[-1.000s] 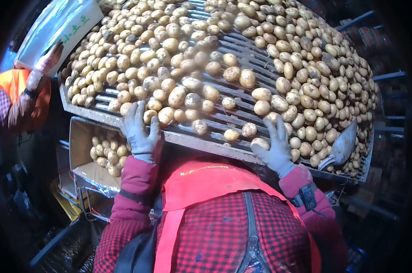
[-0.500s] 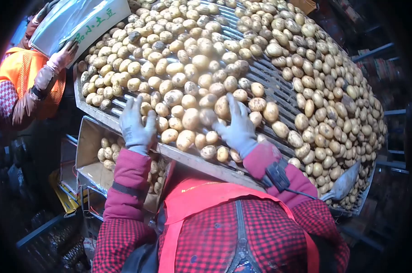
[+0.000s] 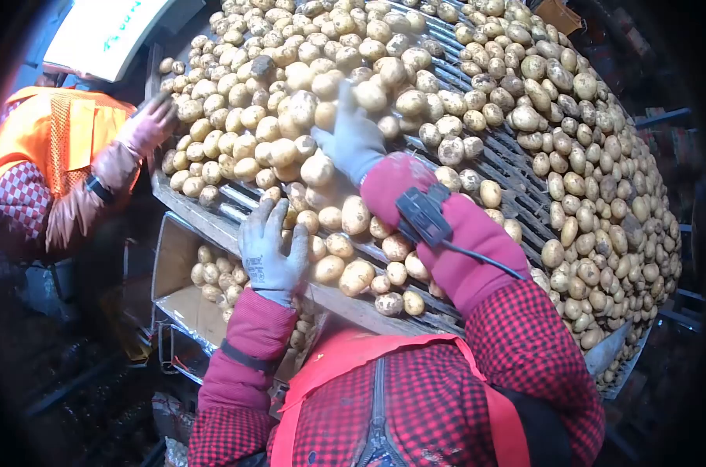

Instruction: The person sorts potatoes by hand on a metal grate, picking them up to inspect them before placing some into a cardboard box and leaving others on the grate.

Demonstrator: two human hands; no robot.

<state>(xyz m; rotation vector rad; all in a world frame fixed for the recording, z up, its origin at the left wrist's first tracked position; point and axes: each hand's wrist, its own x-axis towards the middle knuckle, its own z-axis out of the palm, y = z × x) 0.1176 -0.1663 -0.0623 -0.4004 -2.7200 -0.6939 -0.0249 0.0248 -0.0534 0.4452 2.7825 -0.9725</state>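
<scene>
Many potatoes (image 3: 253, 148) cover a slatted sorting table (image 3: 516, 171). At the front edge, my gloved left hand (image 3: 273, 253) has its fingers spread beside several potatoes, and it holds none of them. My right hand (image 3: 351, 136), also in a grey glove, reaches farther in among the potatoes. Its fingers are stretched out against them, with the tips partly blurred and nothing gripped. Just left of that hand lies a pale potato (image 3: 317, 170).
Below the front board, a cardboard box (image 3: 185, 261) holds potatoes. At the left, a co-worker in an orange vest (image 3: 72, 132) has one hand (image 3: 150, 124) by the table's edge, near a white carton (image 3: 103, 39). A metal scoop (image 3: 606, 350) lies low at the right.
My right hand has moved forward and left into the potatoes, some of which have shifted. The co-worker's hand has left the white carton and come down to the table's edge.
</scene>
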